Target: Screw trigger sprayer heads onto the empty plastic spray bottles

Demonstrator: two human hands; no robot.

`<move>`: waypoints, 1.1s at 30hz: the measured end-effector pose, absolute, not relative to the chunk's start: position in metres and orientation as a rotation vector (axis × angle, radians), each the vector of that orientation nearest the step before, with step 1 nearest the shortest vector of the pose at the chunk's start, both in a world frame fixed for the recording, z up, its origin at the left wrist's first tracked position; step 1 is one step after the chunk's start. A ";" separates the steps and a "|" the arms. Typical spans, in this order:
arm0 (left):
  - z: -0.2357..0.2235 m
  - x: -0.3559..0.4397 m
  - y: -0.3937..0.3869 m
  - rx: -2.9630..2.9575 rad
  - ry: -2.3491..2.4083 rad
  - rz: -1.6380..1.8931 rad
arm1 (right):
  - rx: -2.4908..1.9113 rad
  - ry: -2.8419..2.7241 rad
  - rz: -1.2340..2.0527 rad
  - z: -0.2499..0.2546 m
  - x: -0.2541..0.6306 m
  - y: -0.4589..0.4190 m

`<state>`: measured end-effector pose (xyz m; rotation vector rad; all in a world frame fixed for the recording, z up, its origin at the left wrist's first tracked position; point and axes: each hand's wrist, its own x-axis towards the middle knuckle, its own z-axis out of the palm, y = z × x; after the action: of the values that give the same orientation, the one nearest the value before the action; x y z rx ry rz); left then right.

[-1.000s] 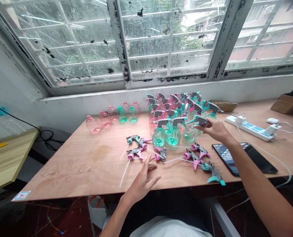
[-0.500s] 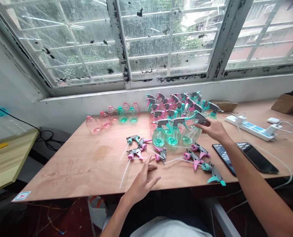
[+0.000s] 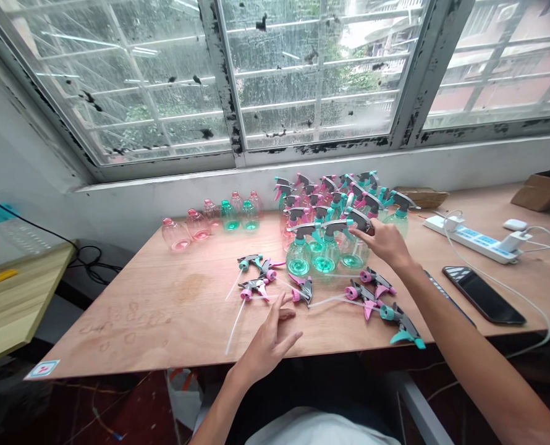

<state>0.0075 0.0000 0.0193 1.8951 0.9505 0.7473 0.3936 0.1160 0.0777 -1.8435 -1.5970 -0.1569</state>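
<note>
My right hand is closed on the grey trigger head of a green spray bottle, which stands upright at the front right of a tight group of assembled spray bottles with pink and green heads. My left hand hovers low over the table's front part, fingers apart, holding nothing. Just beyond its fingertips lies a pink and grey spray head. Several loose spray heads with thin clear tubes lie around, among them a green one at the right and a pink one at the left.
Several headless pink and green bottles stand at the back left of the wooden table. To the right lie a black phone, a white power strip with cables and a cardboard box. A window rises behind.
My right hand has moved left with the spray bottle, which was tilted and now stands upright beside the other green bottles. My left hand has stayed in place.
</note>
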 end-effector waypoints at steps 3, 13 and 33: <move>0.019 0.007 0.000 1.899 0.949 0.748 | -1.832 -1.605 -0.148 0.078 0.389 0.118; 0.023 0.009 -0.001 1.899 0.941 0.737 | -1.769 -1.584 -0.001 0.080 0.386 0.110; 0.034 0.010 -0.003 1.883 0.957 0.706 | -1.786 -1.567 0.195 0.075 0.401 0.070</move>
<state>0.0099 -0.0031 0.0341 1.8833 0.9570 0.7059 0.4010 0.0697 0.0755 -1.7863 -1.5673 0.1949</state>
